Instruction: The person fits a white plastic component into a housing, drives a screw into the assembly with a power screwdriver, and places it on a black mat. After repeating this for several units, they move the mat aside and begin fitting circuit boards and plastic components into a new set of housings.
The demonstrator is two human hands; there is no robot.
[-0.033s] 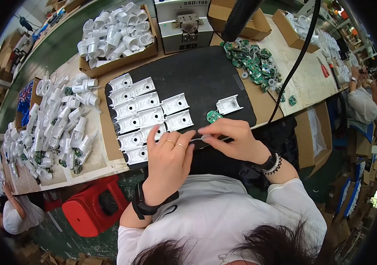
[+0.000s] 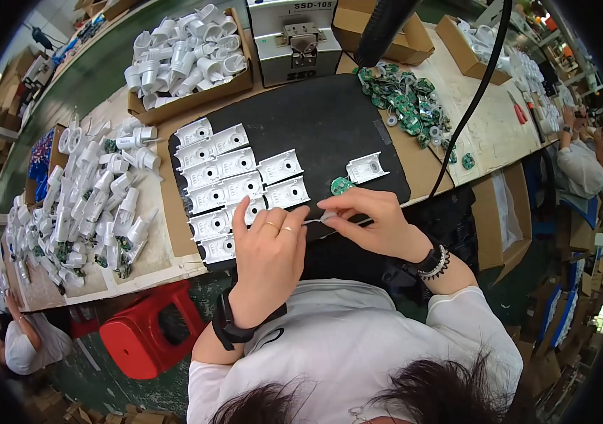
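Over the near edge of the black mat (image 2: 329,113), my right hand (image 2: 379,222) pinches a small pale round part (image 2: 327,217) between thumb and index finger. A thin white wire (image 2: 313,222) runs from it to my left hand (image 2: 267,247), whose thumb and index finger close on the wire's other end; that tip is hidden. Just beyond my right fingers lies a round green circuit board (image 2: 341,185), touching or close beside a single white plastic half-shell (image 2: 367,167). Several more white half-shells (image 2: 236,162) lie open side up in rows beyond my left hand.
White housings (image 2: 103,201) with circuit boards are heaped at left; a cardboard box of white tubular parts (image 2: 185,56) stands behind. A metal machine (image 2: 294,49) is at the back, a pile of green boards (image 2: 407,102) at right. A black cable (image 2: 481,92) hangs there. A red stool (image 2: 149,332) stands below.
The fingers of my left hand have shifted very slightly around the wire. The round part in my right hand has turned a little; the rest stays in place.
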